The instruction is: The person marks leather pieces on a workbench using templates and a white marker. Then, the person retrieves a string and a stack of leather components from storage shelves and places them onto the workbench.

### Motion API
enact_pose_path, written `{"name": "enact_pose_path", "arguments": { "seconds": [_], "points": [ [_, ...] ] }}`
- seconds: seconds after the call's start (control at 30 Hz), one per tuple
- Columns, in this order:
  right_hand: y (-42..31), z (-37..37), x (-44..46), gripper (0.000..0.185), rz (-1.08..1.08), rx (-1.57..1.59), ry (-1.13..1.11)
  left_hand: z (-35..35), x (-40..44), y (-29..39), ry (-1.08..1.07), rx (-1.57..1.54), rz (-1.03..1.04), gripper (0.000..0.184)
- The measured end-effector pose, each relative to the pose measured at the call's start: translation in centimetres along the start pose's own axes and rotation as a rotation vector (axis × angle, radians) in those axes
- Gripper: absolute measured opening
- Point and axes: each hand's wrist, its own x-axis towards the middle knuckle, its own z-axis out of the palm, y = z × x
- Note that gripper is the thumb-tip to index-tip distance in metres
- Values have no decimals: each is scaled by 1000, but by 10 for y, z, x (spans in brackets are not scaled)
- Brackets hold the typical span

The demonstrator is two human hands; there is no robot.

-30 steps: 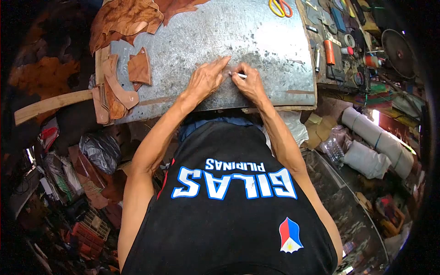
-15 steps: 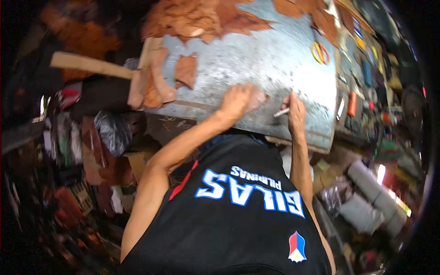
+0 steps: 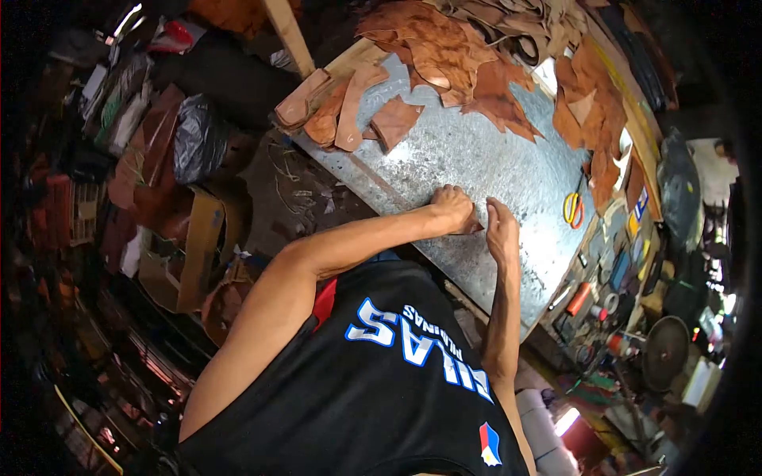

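Note:
My left hand (image 3: 454, 209) is over the metal-topped table (image 3: 444, 163) with its fingers curled, gripping a small brown leather piece (image 3: 478, 224). Most of that piece is hidden under the hand; only a pointed end shows. Close on its right, my right hand (image 3: 502, 230) is closed, its thumb and fingers turned toward the leather tip. What it holds is hidden from this angle. Up and left of my hands lies a cut leather piece (image 3: 396, 121), with a curved leather strip (image 3: 357, 107) farther left.
Large brown hides (image 3: 448, 59) cover the table's far side. Scissors (image 3: 572, 210) with orange and yellow handles lie toward the right edge. Beyond that edge are an orange cylinder (image 3: 579, 298) and mixed tools. A wooden bar (image 3: 288, 36) sticks out beyond the left corner.
The view has turned, so the table appears rotated. My two hands have come closer together. The slim whitish tool seen in my right hand earlier is now out of sight.

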Motion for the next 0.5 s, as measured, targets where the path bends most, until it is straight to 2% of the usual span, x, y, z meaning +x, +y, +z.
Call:
{"name": "enact_pose_path", "arguments": {
  "seconds": [0.03,0.07,0.2,0.3,0.33,0.4,0.43,0.5],
  "points": [
    [-19,-8,7,27,122,39,-113,5,7,-7,-33,-22,26,32],
    [-20,-9,12,27,107,30,-122,10,13,-13,-66,-42,51,37],
    [-16,-2,24,29,56,2,-175,-8,11,-9,-49,-98,2,41],
    [-10,-4,22,33,98,42,-336,-1,22,-14,-175,-2,93,27],
    [-8,-5,19,33,95,42,-335,-2,19,-14,-172,-1,91,27],
    [-6,-9,13,40,82,7,-511,-7,10,-11,-73,-130,136,29],
    [-7,-12,10,47,85,47,-523,0,11,-17,-48,-197,212,32],
    [-6,-7,5,49,98,50,-470,2,1,-13,-24,-122,190,35]
  ]
}}
